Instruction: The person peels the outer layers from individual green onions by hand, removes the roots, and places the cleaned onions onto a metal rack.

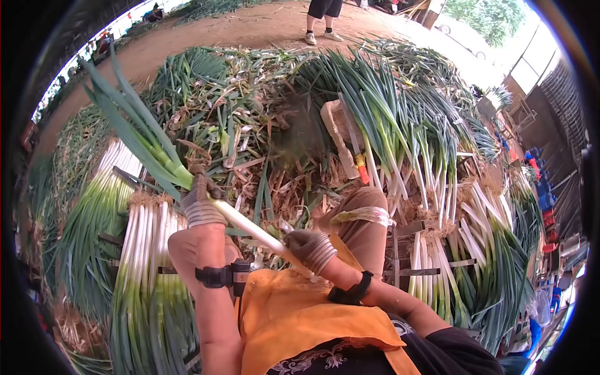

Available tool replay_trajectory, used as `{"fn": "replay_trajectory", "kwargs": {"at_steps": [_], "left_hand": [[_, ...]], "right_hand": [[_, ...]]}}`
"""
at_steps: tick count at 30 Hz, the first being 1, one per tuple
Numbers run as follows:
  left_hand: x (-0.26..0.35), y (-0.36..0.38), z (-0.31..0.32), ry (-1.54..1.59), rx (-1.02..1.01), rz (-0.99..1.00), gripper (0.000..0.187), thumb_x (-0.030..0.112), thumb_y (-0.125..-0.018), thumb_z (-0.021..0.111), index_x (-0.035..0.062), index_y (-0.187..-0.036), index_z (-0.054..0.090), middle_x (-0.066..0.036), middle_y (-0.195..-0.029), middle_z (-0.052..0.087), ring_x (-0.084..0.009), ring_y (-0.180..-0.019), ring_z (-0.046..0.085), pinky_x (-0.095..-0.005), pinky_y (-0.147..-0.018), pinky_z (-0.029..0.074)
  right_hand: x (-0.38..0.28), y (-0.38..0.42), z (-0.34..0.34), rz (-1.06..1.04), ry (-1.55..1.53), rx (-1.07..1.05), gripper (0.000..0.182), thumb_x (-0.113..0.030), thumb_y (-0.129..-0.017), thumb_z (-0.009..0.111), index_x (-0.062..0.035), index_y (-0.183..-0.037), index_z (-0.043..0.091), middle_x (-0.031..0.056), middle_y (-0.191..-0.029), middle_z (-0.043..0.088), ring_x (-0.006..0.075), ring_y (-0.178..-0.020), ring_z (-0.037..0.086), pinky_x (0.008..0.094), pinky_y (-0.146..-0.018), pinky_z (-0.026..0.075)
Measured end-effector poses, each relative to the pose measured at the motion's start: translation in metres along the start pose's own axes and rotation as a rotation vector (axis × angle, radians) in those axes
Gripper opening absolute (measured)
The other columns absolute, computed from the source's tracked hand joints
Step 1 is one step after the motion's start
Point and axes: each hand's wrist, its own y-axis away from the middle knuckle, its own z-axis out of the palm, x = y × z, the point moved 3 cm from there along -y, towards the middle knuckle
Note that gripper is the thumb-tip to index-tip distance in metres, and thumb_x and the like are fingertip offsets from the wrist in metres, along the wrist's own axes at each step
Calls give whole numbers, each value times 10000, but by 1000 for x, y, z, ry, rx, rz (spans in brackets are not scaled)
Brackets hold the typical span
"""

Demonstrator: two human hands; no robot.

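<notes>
My left hand (203,200), in a grey striped work glove, is wrapped around a long green onion (247,225) where the white stalk turns green. Its broad leaves (134,125) fan out to the upper left. My right hand (310,250), gloved the same way, has its fingers closed at the lower end of the white stalk, close over my orange apron (312,306). The root end is partly hidden by that hand. Both hands are above my lap, between my knees.
Bundled green onions lie on racks to the left (147,250) and right (437,262). Leaf scraps (250,125) cover the ground ahead. A thin tool with a red-orange handle (361,169) rests by a pale board (337,137). Another person's legs (322,25) stand beyond.
</notes>
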Motion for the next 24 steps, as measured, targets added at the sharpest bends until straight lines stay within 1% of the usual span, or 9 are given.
{"fn": "replay_trajectory", "kwargs": {"at_steps": [6, 7, 10, 12, 14, 17, 20, 22, 24], "left_hand": [[15, -17, -6, 89, 60, -32, 248, 246, -889, 531, 104, -1089, 496, 34, -600, 419, -93, -454, 390, -269, -450, 343], [14, -19, -7, 146, 62, -20, 156, 251, -840, 606, 140, -772, 520, 43, -571, 420, -88, -416, 371, -267, -427, 338], [20, -25, -11, 124, 70, 5, 119, 240, -842, 606, 138, -837, 547, 45, -571, 421, -87, -410, 368, -264, -425, 331], [31, -31, -14, 90, 66, 37, 123, 220, -856, 586, 120, -920, 558, 44, -575, 423, -85, -423, 378, -259, -434, 336], [48, -37, -16, 68, 66, 60, 133, 213, -858, 581, 109, -937, 554, 40, -584, 431, -85, -435, 387, -257, -437, 341], [58, -55, -31, 61, 9, 122, 124, 189, -864, 569, 83, -925, 552, 17, -615, 459, -96, -462, 412, -264, -449, 365], [56, -55, -26, -28, 66, 149, 121, 182, -856, 576, 68, -886, 553, 3, -604, 461, -111, -455, 419, -277, -438, 378], [58, -49, -15, -139, 187, 159, 124, 186, -850, 584, 67, -864, 552, 0, -589, 461, -115, -446, 417, -281, -425, 375], [58, -55, -18, -145, 195, 158, 128, 193, -845, 589, 72, -837, 545, -5, -572, 460, -117, -437, 413, -285, -418, 374]], "right_hand": [[2, -5, -24, 396, -1080, 72, 203, -151, -868, 519, 24, -938, 593, 77, -778, 622, 160, -684, 594, 265, -643, 494], [-2, -5, -28, 411, -1113, 56, 238, -180, -875, 522, 16, -1003, 563, 93, -798, 610, 147, -658, 584, 263, -594, 485], [8, -4, -32, 349, -1064, -224, 227, -196, -872, 528, 10, -944, 591, 65, -734, 597, 120, -605, 566, 228, -542, 459], [9, 11, -40, 126, -388, -339, 228, -213, -867, 539, -9, -921, 624, 36, -682, 590, 75, -562, 538, 203, -500, 428], [-1, 40, -48, 412, -217, -590, 206, -195, -855, 562, -17, -927, 635, 21, -671, 593, 62, -565, 539, 208, -505, 437], [36, 46, -52, 63, -91, -348, 171, -147, -833, 593, -31, -952, 636, 23, -688, 601, 71, -592, 554, 235, -530, 458], [-6, 37, -57, -354, 183, -106, 332, -149, -776, 644, -56, -1079, 545, 66, -706, 622, 189, -627, 598, 328, -576, 492], [-56, 30, -52, -111, 683, -454, 328, -213, -780, 619, -50, -1044, 512, 120, -753, 622, 279, -665, 608, 397, -562, 473], [-33, 24, -29, -160, 688, -510, 379, -358, -787, 568, -44, -997, 539, 209, -765, 609, 382, -779, 597, 442, -671, 459]]}}
